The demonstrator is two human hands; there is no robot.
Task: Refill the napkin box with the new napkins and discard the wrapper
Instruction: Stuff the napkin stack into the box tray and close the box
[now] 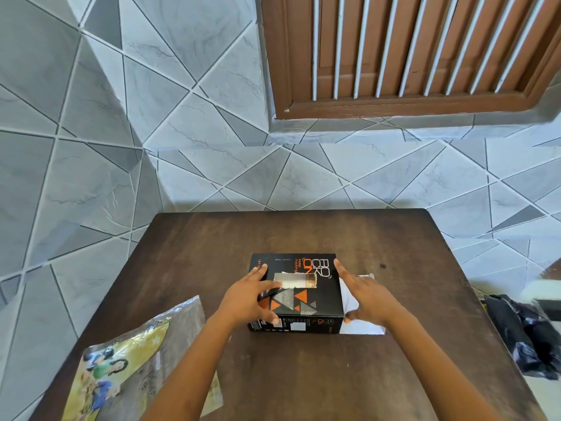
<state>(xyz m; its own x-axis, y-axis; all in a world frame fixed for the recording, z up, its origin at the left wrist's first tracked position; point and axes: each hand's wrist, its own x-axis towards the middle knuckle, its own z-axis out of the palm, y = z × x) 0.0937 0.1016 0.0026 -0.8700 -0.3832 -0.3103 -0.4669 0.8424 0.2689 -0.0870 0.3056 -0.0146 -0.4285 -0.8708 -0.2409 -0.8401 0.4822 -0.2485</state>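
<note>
Two hands on a black napkin box [299,291] at the centre of the frame, on a dark brown wooden table [303,375]. Left hand [247,299] spread flat over the box's left half, fingers extended toward the rectangular slot in the lid, thumb down on the near front edge; open, pressing rather than gripping. Right hand [364,294] at the box's right end, fingers outstretched along the upper right edge, palm against the white end flap [361,328] sticking out there; open too, nothing clasped. Something pale visible through the slot, too blurred to tell whether napkins. Clear plastic wrapper [133,360] with a yellow and green print lying empty and flat at lower left, hanging partly over the table's left edge, well apart from the box. Crumpled black plastic bag [522,335] at the right edge of the frame, beyond the table. Grey geometric tiles above, brown slatted shutter at upper right.
</note>
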